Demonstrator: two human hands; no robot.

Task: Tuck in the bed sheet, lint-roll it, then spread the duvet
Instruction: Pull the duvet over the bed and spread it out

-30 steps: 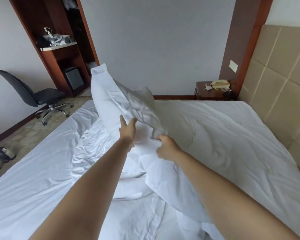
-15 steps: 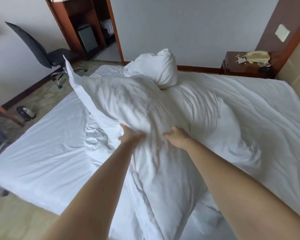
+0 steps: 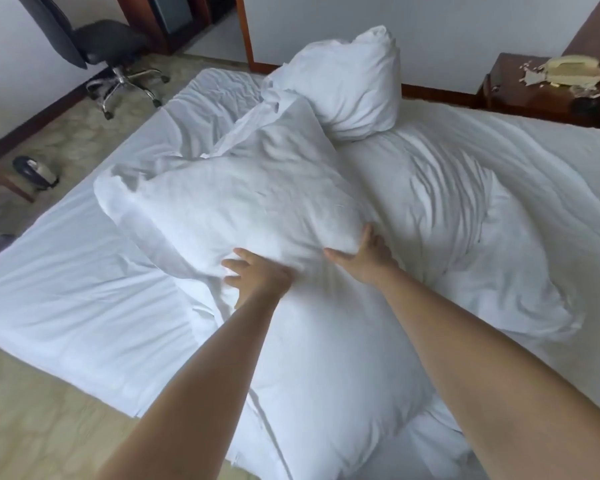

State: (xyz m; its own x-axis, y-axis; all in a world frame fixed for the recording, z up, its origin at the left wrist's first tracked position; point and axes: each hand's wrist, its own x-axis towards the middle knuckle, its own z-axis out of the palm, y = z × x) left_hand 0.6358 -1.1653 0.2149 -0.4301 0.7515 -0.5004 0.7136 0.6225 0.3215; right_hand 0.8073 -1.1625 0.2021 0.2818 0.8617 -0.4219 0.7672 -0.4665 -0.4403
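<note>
Both hands — left hand (image 3: 257,275), right hand (image 3: 368,254) — grip the bunched duvet (image 3: 257,202) over the bed sheet (image 3: 66,289).

No readable text or labels.

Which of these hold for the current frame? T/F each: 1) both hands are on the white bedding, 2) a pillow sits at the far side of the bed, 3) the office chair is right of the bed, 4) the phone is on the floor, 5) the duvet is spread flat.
1. True. The left hand and right hand both grip the bunched duvet.
2. True. A pillow lies on the far side of the bed.
3. False. The office chair stands at the upper left, on the floor beyond the bed.
4. False. The phone sits on the wooden nightstand at the upper right.
5. False. The duvet is heaped and creased; the bed sheet is bare on the left.
</note>
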